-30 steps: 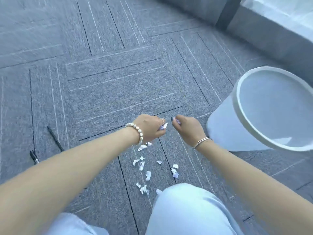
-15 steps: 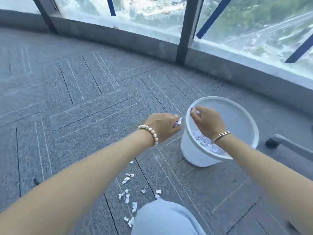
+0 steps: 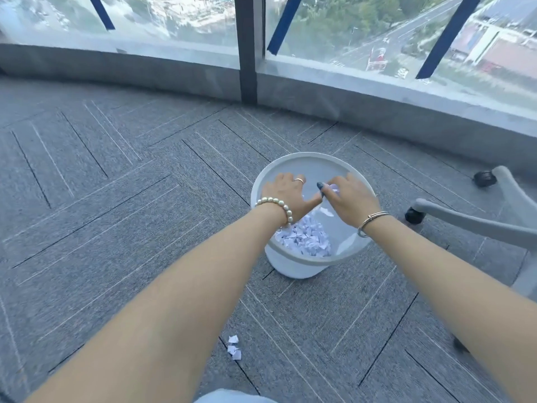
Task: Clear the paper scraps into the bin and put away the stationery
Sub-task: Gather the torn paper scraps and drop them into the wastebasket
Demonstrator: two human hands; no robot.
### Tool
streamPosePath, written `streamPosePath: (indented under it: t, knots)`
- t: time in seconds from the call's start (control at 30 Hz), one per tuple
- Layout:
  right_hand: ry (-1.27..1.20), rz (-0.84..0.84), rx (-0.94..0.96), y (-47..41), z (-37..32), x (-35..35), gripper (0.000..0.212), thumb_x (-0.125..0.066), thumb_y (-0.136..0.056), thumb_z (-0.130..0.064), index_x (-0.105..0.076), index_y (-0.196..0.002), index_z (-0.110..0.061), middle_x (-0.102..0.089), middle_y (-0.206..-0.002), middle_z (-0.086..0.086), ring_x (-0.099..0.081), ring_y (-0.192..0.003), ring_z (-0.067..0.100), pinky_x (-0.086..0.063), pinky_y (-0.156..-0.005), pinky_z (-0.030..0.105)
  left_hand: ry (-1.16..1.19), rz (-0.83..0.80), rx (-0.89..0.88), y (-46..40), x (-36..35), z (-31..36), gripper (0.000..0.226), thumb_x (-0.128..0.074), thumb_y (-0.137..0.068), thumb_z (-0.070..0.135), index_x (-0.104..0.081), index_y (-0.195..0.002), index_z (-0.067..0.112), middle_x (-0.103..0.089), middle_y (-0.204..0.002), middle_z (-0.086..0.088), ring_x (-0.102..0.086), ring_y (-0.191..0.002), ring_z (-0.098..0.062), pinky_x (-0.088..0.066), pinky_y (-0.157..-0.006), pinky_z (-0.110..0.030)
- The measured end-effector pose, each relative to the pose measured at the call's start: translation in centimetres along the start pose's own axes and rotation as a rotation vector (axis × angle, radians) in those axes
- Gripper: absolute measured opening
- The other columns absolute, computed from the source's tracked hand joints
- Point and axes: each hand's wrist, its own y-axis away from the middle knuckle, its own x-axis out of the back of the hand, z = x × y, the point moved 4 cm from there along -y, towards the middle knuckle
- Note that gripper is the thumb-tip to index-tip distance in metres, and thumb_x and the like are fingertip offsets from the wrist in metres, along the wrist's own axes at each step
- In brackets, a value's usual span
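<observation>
A white round bin (image 3: 313, 157) stands on the grey carpet, holding a heap of white paper scraps (image 3: 305, 239). Both hands hover over its mouth. My left hand (image 3: 286, 196), with a pearl bracelet and a ring, is palm down with fingers spread and nothing visible in it. My right hand (image 3: 350, 200) pinches a small wad of scraps (image 3: 333, 188) between thumb and fingers. One loose scrap (image 3: 327, 212) is in the air just below the hands. A few scraps (image 3: 234, 347) lie on the carpet near my knee. No stationery is in view.
The grey base of an office chair (image 3: 465, 225) with black castors (image 3: 483, 178) reaches in from the right, close to the bin. A low concrete sill (image 3: 174, 74) and floor-to-ceiling windows run along the far side. Carpet stretches to the left.
The view has swung up from the floor scraps to the bin. Both hands moved from the carpet to over the bin, and the left hand has spread its fingers.
</observation>
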Motion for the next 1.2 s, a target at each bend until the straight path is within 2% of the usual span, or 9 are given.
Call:
streamPosePath:
  t: [0.1, 0.23, 0.33, 0.4, 0.47, 0.6, 0.7, 0.97, 1.2]
  knots:
    - [0.019, -0.082, -0.027, -0.4, 1.1, -1.1, 0.060, -0.027, -0.090, -0.053, -0.044, -0.128, -0.010, -0.046, -0.124, 0.019, -0.038, -0.118, 0.029, -0.031, -0.100, 0.039, -0.015, -0.002, -0.008, -0.5, -0.7, -0.5, 0.070, -0.024, -0.082, 0.067, -0.031, -0.137, 0.023, -0.040, -0.136, -0.005, -0.034, -0.126, -0.021, -0.032, -0.100, -0.042]
    - [0.068, -0.106, 0.000, -0.4, 1.2, -1.4, 0.068, -0.014, -0.089, -0.054, -0.041, -0.129, -0.006, -0.042, -0.134, 0.019, -0.036, -0.124, 0.032, -0.029, -0.104, 0.043, 0.007, 0.020, -0.055, -0.9, -1.2, -0.8, 0.070, -0.023, -0.082, 0.068, -0.028, -0.139, 0.027, -0.029, -0.146, -0.004, -0.023, -0.135, -0.019, -0.018, -0.110, -0.043]
    - [0.038, -0.055, 0.006, -0.4, 0.4, -0.5, 0.048, -0.023, -0.094, -0.034, -0.057, -0.108, -0.002, -0.050, -0.124, 0.023, -0.041, -0.121, 0.034, -0.035, -0.099, 0.045, 0.031, 0.065, -0.094, -1.0, -0.6, -0.3, 0.064, -0.030, -0.085, 0.062, -0.033, -0.136, 0.024, -0.032, -0.144, -0.003, -0.025, -0.134, -0.018, -0.019, -0.110, -0.042]
    - [0.027, -0.010, 0.006, -0.4, -0.3, 0.0, 0.049, -0.022, -0.095, -0.034, -0.061, -0.089, -0.005, -0.051, -0.123, 0.024, -0.039, -0.123, 0.033, -0.035, -0.098, 0.044, 0.041, 0.125, -0.122, -1.2, -0.1, -0.1, 0.058, -0.035, -0.087, 0.058, -0.040, -0.132, 0.022, -0.039, -0.139, -0.002, -0.031, -0.130, -0.018, -0.022, -0.108, -0.039]
    - [0.043, -0.012, -0.011, -0.3, -0.7, 0.1, 0.051, -0.019, -0.093, -0.042, -0.061, -0.091, -0.013, -0.047, -0.130, 0.021, -0.035, -0.127, 0.030, -0.031, -0.102, 0.044, 0.046, 0.167, -0.137, -1.2, 0.3, 0.0, 0.056, -0.038, -0.086, 0.057, -0.043, -0.128, 0.020, -0.044, -0.135, -0.001, -0.035, -0.127, -0.018, -0.025, -0.106, -0.038]
    - [0.026, 0.001, 0.004, 0.1, -1.2, -0.4, 0.062, -0.007, -0.087, -0.052, -0.057, -0.084, -0.015, -0.055, -0.114, 0.020, -0.042, -0.119, 0.033, -0.035, -0.095, 0.049, 0.029, 0.211, -0.160, -1.1, 0.6, 0.0, 0.049, -0.042, -0.087, 0.051, -0.047, -0.124, 0.018, -0.050, -0.127, -0.002, -0.042, -0.120, -0.019, -0.031, -0.098, -0.034]
    - [0.003, 0.086, 0.028, 0.2, -1.5, 0.0, 0.050, -0.013, -0.090, -0.052, -0.035, -0.057, -0.023, -0.054, -0.082, 0.013, -0.051, -0.097, 0.033, -0.037, -0.079, 0.042, 0.038, 0.236, -0.158, -0.9, 1.0, -0.3, 0.043, -0.042, -0.089, 0.046, -0.048, -0.122, 0.018, -0.052, -0.124, -0.002, -0.044, -0.118, -0.019, -0.033, -0.095, -0.033]
    - [-0.121, 0.298, 0.275, 0.3, -11.3, 1.3, 0.039, -0.029, -0.096, -0.034, -0.055, -0.086, -0.007, -0.057, -0.087, 0.015, -0.047, -0.088, 0.032, -0.030, -0.076, 0.035, 0.126, 0.376, -0.066, 2.7, 6.6, -5.5, 0.032, -0.043, -0.089, 0.034, -0.052, -0.114, 0.017, -0.054, -0.112, -0.006, -0.049, -0.105, -0.024, -0.041, -0.085, -0.037]
    - [-0.295, 0.321, 0.446, 2.3, -23.4, -1.0, 0.027, -0.032, -0.096, -0.029, -0.038, -0.072, -0.017, -0.044, -0.073, 0.002, -0.037, -0.072, 0.021, -0.022, -0.065, 0.028, 0.051, 0.427, 0.056, 10.5, 9.6, -15.8, 0.026, -0.042, -0.091, 0.033, -0.055, -0.107, 0.017, -0.056, -0.107, -0.002, -0.051, -0.097, -0.019, -0.039, -0.080, -0.031]
